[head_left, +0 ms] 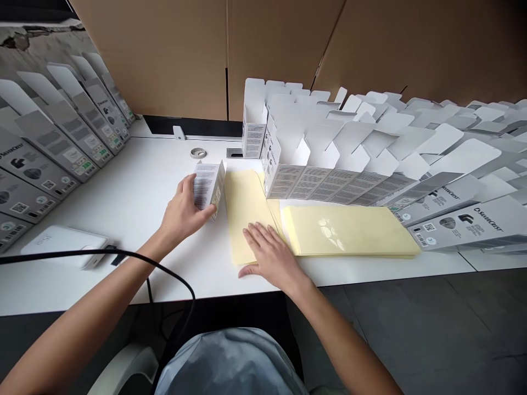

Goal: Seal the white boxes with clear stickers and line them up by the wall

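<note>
My left hand [187,211] is wrapped round a small printed grey-and-white box [208,184] standing on the white table [164,175], thumb on its near side. My right hand [269,252] lies flat with fingers spread on a pale yellow sheet [242,214] just right of that box. A stack of yellow sheets [354,230] with a glossy top lies to the right of my right hand. Behind it stand rows of printed boxes [321,178] with their top flaps up.
More printed boxes [74,148] stand at the left. A white power bank [66,244] lies near the left front, with a black cable [164,266] crossing over my left forearm. A tape roll [198,153] sits towards the back. Brown cardboard [156,55] rises behind the table.
</note>
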{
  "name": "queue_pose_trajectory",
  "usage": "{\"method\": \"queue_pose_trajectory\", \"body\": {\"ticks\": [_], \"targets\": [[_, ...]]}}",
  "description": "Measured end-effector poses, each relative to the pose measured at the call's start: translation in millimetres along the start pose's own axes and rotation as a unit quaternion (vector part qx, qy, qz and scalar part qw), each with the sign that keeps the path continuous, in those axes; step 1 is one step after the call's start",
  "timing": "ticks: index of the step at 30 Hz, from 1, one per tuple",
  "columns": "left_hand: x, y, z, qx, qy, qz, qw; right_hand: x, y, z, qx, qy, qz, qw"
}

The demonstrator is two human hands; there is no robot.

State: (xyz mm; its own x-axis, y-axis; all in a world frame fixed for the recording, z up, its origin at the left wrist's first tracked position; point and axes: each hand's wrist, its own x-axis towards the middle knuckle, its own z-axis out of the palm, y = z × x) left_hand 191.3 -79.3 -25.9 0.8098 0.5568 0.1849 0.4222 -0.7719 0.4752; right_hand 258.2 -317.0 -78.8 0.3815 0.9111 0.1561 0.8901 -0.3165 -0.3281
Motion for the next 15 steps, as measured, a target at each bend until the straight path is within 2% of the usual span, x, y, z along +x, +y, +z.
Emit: {"method": "queue_pose_trajectory", "body": {"ticks": [4, 6, 8, 10, 12, 15], "targets": [[-7.3, 4.3, 1.1, 0.011, -0.033, 0.003, 0.999, -41.3, 9.4, -29.7, 0.006, 0.130, -0.038, 0.991], [-8.4, 5.1, 0.3, 0.020, -0.046, 0.000, 0.999, -66.7, 22.9, -45.9, -0.023, 0.200, -0.005, 0.979], [-7.6, 4.6, -0.7, 0.029, -0.052, -0.004, 0.998, -87.9, 40.9, -54.2, -0.081, 0.175, 0.041, 0.980], [-5.7, 3.3, -1.1, 0.036, -0.054, -0.010, 0.998, -102.4, 58.0, -53.2, -0.150, 0.138, 0.062, 0.977], [-4.3, 1.8, -0.7, 0.041, -0.054, -0.018, 0.998, -110.4, 68.9, -47.2, -0.208, 0.143, 0.048, 0.966], [-4.9, 0.8, 0.9, 0.046, -0.054, -0.022, 0.997, -113.5, 71.0, -41.0, -0.261, 0.184, 0.010, 0.948]]}}
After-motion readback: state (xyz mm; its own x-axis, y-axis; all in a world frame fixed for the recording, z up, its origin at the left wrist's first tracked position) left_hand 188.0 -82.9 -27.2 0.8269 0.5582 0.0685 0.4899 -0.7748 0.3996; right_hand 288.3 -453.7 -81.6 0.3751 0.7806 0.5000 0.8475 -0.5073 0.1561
